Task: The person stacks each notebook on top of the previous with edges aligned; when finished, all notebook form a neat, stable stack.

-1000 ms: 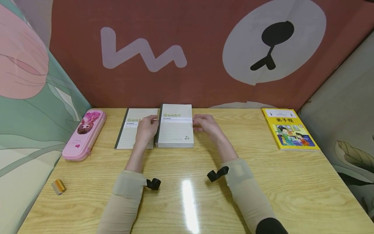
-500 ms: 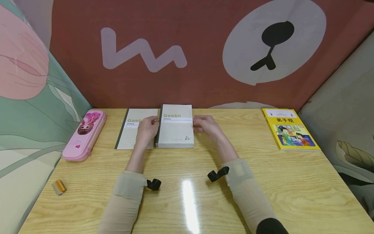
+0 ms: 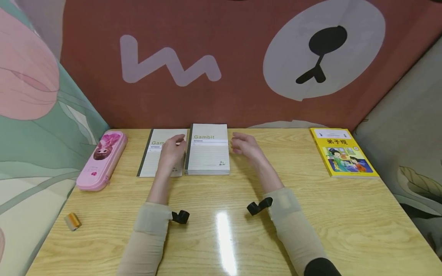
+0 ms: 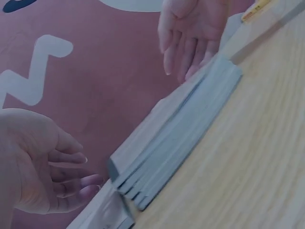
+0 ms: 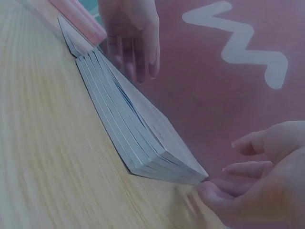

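A stack of several grey "Gambit" notebooks (image 3: 207, 153) lies at the back middle of the wooden table (image 3: 221, 237). A single matching notebook (image 3: 153, 159) lies flat just left of it. My left hand (image 3: 172, 148) hovers over that single notebook beside the stack's left edge, fingers relaxed and holding nothing. My right hand (image 3: 243, 145) hangs just off the stack's right edge, also empty. The left wrist view shows the stack (image 4: 181, 138) between my left hand (image 4: 43, 162) and right hand (image 4: 190, 33). The right wrist view shows my right hand (image 5: 257, 176) with its fingertips close to the stack's (image 5: 138, 129) near corner.
A pink pencil case (image 3: 101, 159) lies at the table's left side, and a small orange cylinder (image 3: 72, 221) sits near the front left edge. A yellow picture book (image 3: 342, 152) lies at the right. Patterned walls enclose the table on three sides.
Both hands have let go of the stack's side edges and drawn slightly outward, fingers opening. The stack has stayed in place.
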`<state>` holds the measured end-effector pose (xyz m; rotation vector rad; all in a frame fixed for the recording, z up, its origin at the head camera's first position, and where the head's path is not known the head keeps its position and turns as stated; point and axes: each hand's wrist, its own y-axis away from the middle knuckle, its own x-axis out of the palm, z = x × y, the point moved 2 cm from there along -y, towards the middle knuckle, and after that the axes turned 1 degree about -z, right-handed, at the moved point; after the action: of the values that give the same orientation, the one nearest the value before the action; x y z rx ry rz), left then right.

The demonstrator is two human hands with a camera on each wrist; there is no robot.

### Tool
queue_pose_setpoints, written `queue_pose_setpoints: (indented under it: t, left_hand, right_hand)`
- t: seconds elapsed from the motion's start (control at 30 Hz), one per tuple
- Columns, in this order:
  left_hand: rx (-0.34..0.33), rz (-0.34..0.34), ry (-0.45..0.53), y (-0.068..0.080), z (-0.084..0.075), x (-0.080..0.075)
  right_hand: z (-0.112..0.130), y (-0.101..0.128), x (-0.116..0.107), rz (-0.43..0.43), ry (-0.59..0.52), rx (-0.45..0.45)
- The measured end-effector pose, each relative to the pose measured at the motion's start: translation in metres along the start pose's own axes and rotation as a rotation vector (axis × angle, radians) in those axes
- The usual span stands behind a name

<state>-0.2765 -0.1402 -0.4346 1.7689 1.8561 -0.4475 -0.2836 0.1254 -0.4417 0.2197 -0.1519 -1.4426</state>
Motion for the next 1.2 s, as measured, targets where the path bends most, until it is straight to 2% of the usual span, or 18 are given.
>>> queue_pose_setpoints:
  t: [0.17,0.33,0.43,0.6,0.73,0.93,1.07,1.2]
  left_hand:
    - [0.022,-0.014,0.002,-0.003,0.007,-0.02]
    - [0.061,0.017,-0.033,-0.007,0.009,-0.045]
    - [0.076,0.052,-0.082,-0.011,0.01,-0.06]
    - [0.063,0.11,-0.1,-0.018,0.013,-0.083]
    - [0.029,0.191,-0.088,-0.021,0.024,-0.099]
    - [-0.082,0.32,0.007,-0.022,0.04,-0.113]
    - [-0.146,0.373,0.067,-0.024,0.045,-0.119]
    - [-0.178,0.388,0.109,-0.027,0.046,-0.119]
  right_hand:
    - [0.011,0.003,0.008,-0.068,0.024,-0.086]
    - [0.028,0.001,0.039,-0.096,-0.005,-0.161]
    - [0.036,0.001,0.069,-0.051,-0.043,-0.168]
    - [0.04,0.004,0.119,0.052,-0.151,-0.104]
    - [0.04,0.009,0.154,0.092,-0.144,-0.068]
    - [0.04,0.015,0.194,0.084,-0.003,-0.037]
    - [0.039,0.011,0.207,0.018,0.023,0.02]
    - [0.037,0.004,0.21,-0.074,0.039,0.073]
